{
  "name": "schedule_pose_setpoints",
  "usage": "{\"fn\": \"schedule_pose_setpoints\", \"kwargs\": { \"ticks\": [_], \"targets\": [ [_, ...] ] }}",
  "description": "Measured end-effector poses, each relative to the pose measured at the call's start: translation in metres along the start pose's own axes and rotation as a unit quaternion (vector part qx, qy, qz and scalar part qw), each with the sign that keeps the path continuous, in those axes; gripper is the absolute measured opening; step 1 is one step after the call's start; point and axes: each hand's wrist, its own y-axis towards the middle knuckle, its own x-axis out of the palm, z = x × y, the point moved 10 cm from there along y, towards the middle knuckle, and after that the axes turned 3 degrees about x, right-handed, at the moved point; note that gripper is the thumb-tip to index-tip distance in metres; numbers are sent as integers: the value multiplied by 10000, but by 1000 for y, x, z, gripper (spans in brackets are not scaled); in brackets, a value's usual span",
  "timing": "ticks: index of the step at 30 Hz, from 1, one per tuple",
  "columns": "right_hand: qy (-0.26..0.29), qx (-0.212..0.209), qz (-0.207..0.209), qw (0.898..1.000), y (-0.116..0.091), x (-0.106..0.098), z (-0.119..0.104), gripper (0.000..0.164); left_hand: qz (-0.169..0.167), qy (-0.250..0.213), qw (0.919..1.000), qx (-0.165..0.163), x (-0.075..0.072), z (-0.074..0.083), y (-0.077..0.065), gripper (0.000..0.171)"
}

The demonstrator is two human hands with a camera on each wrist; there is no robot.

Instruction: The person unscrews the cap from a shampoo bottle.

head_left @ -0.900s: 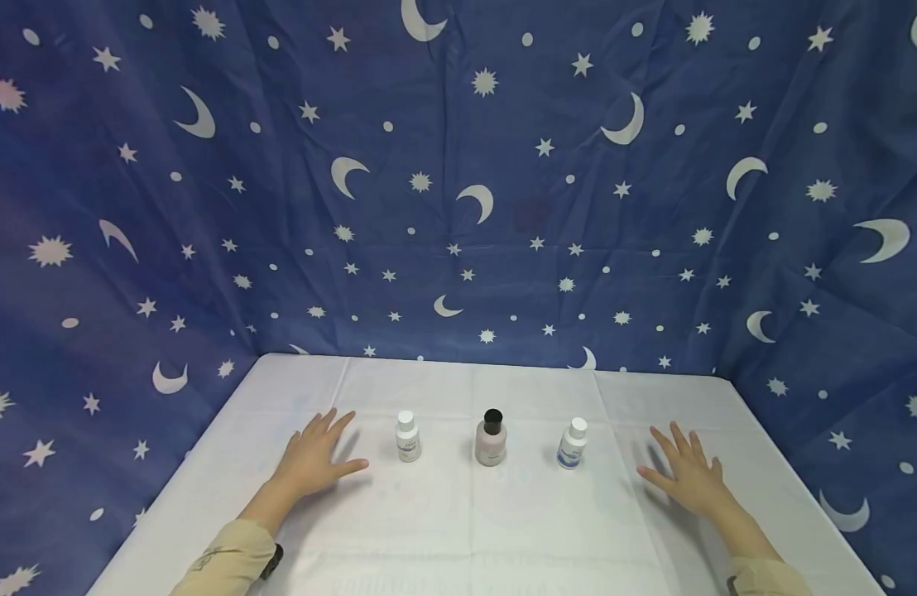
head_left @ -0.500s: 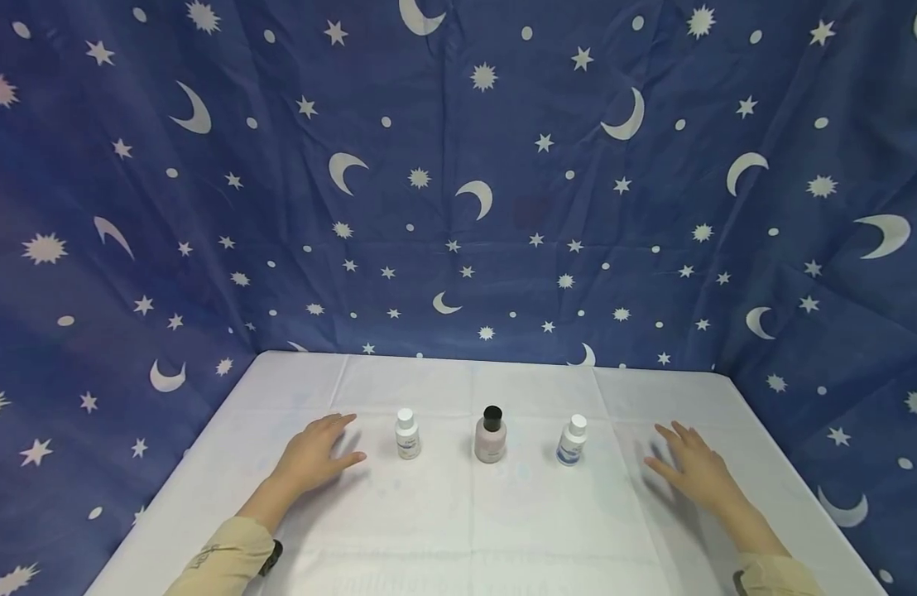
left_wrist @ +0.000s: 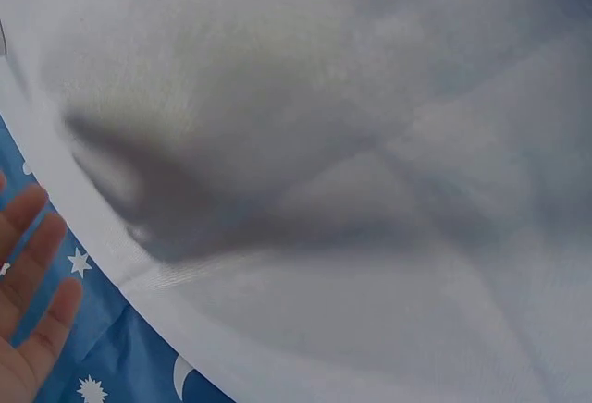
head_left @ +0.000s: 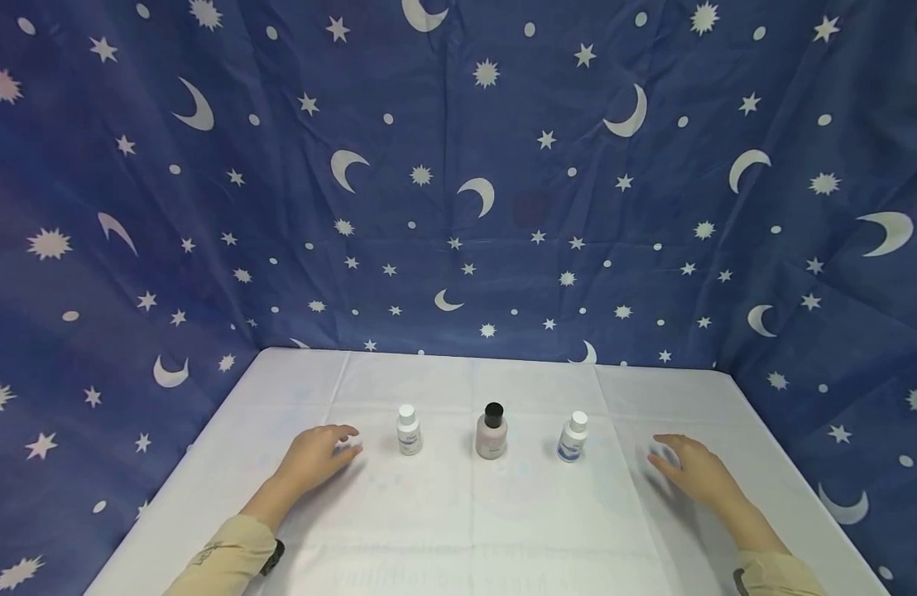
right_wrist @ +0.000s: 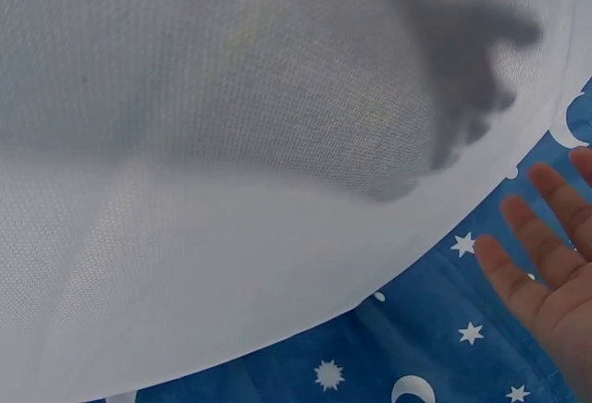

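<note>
Three small bottles stand upright in a row on the white-covered table. A white-capped white bottle (head_left: 410, 434) with blue print is the leftmost. In the middle is a pinkish bottle (head_left: 492, 437) with a black cap, and to its right another white bottle (head_left: 573, 439) with a blue label, slightly tilted in this view. My left hand (head_left: 313, 457) is left of the row, thumb and fingers pointing toward the nearest bottle but apart from it. On the far right, my right hand (head_left: 695, 473) hovers with fingers loosely bent, holding nothing. Both wrist views show loose fingers and hand shadows on cloth.
The white cloth (head_left: 473, 521) covers the table and has fold creases. Behind it and at both sides hangs a blue curtain (head_left: 399, 207) printed with moons and stars. A beige sleeve (head_left: 231, 550) covers the left forearm, with a dark band at its cuff.
Both hands have gone from widely spread fingers to loosely bent ones. The right hand has shifted slightly to the right. The bottles stay where they were.
</note>
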Motion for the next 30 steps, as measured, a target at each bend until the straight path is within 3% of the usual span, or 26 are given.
{"fn": "schedule_pose_setpoints", "kwargs": {
  "ticks": [4, 22, 30],
  "targets": [
    [-3, -3, -135, 9999, 0, 2, -2, 39, -126, -25, 9999, -12, 1, 1, -2, 22],
    [-91, 207, -670, 9975, -8, 8, -3, 28, -98, -325, 9994, 67, 1, 8, -11, 12],
    [95, -171, -381, 9991, -17, 3, -25, 24, -91, -281, 9995, 129, -5, 8, -10, 12]
  ]
}}
